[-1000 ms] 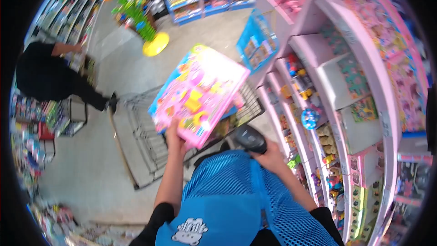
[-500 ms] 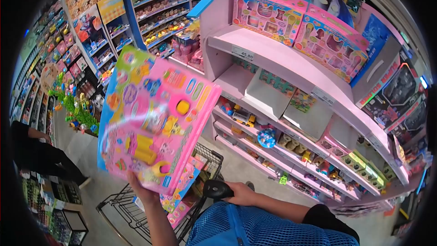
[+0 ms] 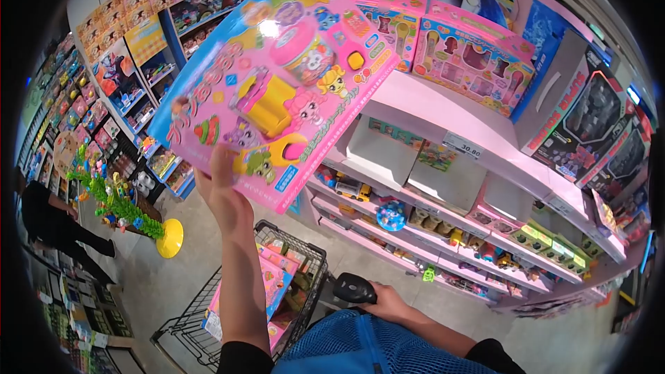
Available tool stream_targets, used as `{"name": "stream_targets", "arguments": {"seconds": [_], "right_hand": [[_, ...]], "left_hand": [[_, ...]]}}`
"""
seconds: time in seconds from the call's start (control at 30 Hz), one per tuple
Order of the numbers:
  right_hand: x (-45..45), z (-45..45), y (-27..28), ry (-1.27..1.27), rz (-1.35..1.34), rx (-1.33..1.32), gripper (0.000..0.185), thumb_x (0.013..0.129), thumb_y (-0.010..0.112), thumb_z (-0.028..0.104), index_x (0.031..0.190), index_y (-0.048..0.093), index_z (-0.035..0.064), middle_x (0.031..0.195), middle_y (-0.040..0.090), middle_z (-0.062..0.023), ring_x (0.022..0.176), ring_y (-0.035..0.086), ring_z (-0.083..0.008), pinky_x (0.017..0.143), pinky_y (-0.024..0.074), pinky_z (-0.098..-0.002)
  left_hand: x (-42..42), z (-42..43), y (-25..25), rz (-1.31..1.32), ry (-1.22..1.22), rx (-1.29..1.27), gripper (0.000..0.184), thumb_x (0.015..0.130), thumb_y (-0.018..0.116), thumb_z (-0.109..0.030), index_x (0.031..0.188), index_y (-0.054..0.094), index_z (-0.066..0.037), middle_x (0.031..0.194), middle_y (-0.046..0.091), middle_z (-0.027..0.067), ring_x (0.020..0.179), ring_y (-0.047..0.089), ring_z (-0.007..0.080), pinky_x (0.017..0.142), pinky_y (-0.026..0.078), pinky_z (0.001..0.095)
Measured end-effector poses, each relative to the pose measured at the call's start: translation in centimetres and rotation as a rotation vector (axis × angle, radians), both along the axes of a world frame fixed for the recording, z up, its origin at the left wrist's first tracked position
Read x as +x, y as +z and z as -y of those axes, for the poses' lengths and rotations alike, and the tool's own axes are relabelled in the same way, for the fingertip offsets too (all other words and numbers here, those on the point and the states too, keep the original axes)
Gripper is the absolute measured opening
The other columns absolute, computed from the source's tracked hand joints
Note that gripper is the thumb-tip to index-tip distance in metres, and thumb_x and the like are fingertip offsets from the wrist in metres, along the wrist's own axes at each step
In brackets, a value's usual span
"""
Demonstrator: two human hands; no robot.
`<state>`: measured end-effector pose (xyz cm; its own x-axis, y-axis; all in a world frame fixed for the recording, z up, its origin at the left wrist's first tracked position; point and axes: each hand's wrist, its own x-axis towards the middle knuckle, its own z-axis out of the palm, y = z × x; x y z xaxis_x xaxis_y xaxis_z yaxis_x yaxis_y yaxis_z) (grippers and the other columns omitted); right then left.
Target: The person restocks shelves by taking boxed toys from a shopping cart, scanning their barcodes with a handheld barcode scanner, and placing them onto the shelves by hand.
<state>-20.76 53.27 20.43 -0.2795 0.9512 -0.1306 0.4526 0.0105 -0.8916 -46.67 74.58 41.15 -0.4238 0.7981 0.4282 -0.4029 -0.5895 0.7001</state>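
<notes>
My left hand (image 3: 223, 179) is closed on the lower left edge of a large pink toy box (image 3: 287, 86). The box is tilted, its printed front with cartoon characters turned toward me, and its upper right part overlaps the pink shelf unit in view. Down by my waist, my right hand (image 3: 389, 303) is wrapped round a black handheld barcode scanner (image 3: 355, 288), whose head points left. Below the raised box is a wire shopping cart (image 3: 315, 261) with similar pink boxes (image 3: 276, 278) inside, partly hidden by my left forearm.
To the right stands the pink shelf unit (image 3: 422, 107) with boxed toys (image 3: 474, 62) on top and smaller toys lower down. A green plant-like display (image 3: 118, 197) on a yellow base (image 3: 170, 239) stands at left. Farther left is a person in dark clothes (image 3: 52, 218).
My left hand has lifted the toy box up and to the right, from over the cart to in front of the top shelf. My right hand with the scanner has shifted slightly right in view.
</notes>
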Motion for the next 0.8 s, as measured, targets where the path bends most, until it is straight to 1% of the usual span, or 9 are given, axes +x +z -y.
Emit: {"name": "stream_targets", "arguments": {"seconds": [0.1, 0.2, 0.23, 0.33, 0.53, 0.63, 0.73, 0.77, 0.8], "right_hand": [[1.6, 0.2, -1.1, -0.046, -0.062, 0.046, 0.05, 0.079, 0.077, 0.017, 0.125, 0.061, 0.0074, 0.097, 0.072, -0.017, 0.087, 0.07, -0.0367, 0.078, 0.0549, -0.0415], [3.1, 0.1, -0.2, -0.079, -0.092, 0.049, 0.049, 0.078, 0.076, 0.013, 0.124, 0.061, 0.0065, 0.096, 0.072, -0.0171, 0.084, 0.07, -0.0368, 0.077, 0.055, -0.0412], [3.6, 0.0, 0.1, -0.089, -0.102, 0.05, 0.048, 0.078, 0.076, 0.013, 0.124, 0.061, 0.0063, 0.096, 0.071, -0.0175, 0.085, 0.07, -0.037, 0.077, 0.0549, -0.0412], [4.9, -0.3, 0.3, -0.117, -0.119, 0.056, 0.048, 0.078, 0.075, 0.011, 0.123, 0.061, 0.006, 0.097, 0.071, -0.0187, 0.088, 0.07, -0.0375, 0.079, 0.0548, -0.0415], [7.8, -0.9, -0.2, -0.136, -0.129, 0.055, 0.048, 0.078, 0.075, 0.011, 0.123, 0.06, 0.0062, 0.1, 0.071, -0.0204, 0.094, 0.069, -0.0387, 0.082, 0.0548, -0.0423], [9.0, -1.4, -0.5, -0.135, -0.102, 0.044, 0.047, 0.078, 0.074, 0.011, 0.123, 0.06, 0.0067, 0.1, 0.071, -0.0202, 0.095, 0.069, -0.0388, 0.082, 0.055, -0.0426], [10.3, -2.1, 0.1, -0.112, -0.089, 0.032, 0.046, 0.079, 0.074, 0.011, 0.123, 0.06, 0.0074, 0.1, 0.071, -0.0201, 0.095, 0.069, -0.0391, 0.082, 0.0551, -0.0431], [10.6, -2.4, 0.2, -0.102, -0.092, 0.016, 0.046, 0.079, 0.074, 0.011, 0.123, 0.06, 0.0077, 0.1, 0.071, -0.0201, 0.095, 0.069, -0.0391, 0.082, 0.0551, -0.0432], [10.9, -2.7, 0.3, -0.093, -0.093, 0.003, 0.046, 0.079, 0.073, 0.011, 0.123, 0.06, 0.008, 0.1, 0.071, -0.0201, 0.095, 0.069, -0.0392, 0.082, 0.0551, -0.0433]], "left_hand": [[2.2, -2.1, 2.2, -0.206, 0.133, 0.071, 0.058, 0.086, 0.079, -0.024, 0.128, 0.048, 0.001, 0.116, 0.06, 0.0082, 0.102, 0.059, 0.0161, 0.092, 0.046, 0.031], [3.8, -4.4, 2.9, -0.316, 0.238, 0.062, 0.054, 0.088, 0.075, -0.023, 0.13, 0.05, 0.001, 0.117, 0.06, 0.0086, 0.102, 0.057, 0.0154, 0.092, 0.045, 0.0325], [4.2, -4.6, 3.4, -0.348, 0.261, 0.028, 0.05, 0.087, 0.077, -0.022, 0.124, 0.051, 0.0, 0.113, 0.061, 0.0081, 0.098, 0.057, 0.0132, 0.088, 0.046, 0.0308], [5.3, -5.8, 4.2, -0.395, 0.31, 0.094, 0.046, 0.087, 0.078, -0.024, 0.117, 0.052, 0.0, 0.108, 0.061, 0.0071, 0.093, 0.057, 0.0115, 0.085, 0.046, 0.0286], [6.5, -7.2, 5.2, -0.476, 0.491, 0.016, 0.055, 0.081, 0.085, -0.018, 0.117, 0.049, 0.001, 0.109, 0.061, 0.0098, 0.094, 0.061, 0.0141, 0.083, 0.049, 0.028], [7.8, -8.1, 5.1, -0.391, 0.543, 0.121, 0.061, 0.079, 0.087, -0.019, 0.119, 0.047, 0.002, 0.111, 0.059, 0.0107, 0.094, 0.061, 0.0147, 0.083, 0.05, 0.0289], [9.8, -8.0, 5.4, -0.481, 0.723, 0.101, 0.063, 0.079, 0.087, -0.024, 0.118, 0.046, 0.002, 0.106, 0.059, 0.0073, 0.091, 0.058, 0.0139, 0.084, 0.047, 0.0264], [10.9, -7.5, 5.6, -0.458, 0.626, 0.122, 0.071, 0.078, 0.087, -0.023, 0.126, 0.043, 0.005, 0.115, 0.057, 0.0129, 0.103, 0.057, 0.0198, 0.093, 0.046, 0.0309], [11.9, -6.9, 5.7, -0.565, 0.667, 0.129, 0.077, 0.078, 0.087, -0.022, 0.132, 0.039, 0.006, 0.122, 0.054, 0.0155, 0.11, 0.055, 0.0223, 0.097, 0.044, 0.0329]]}}
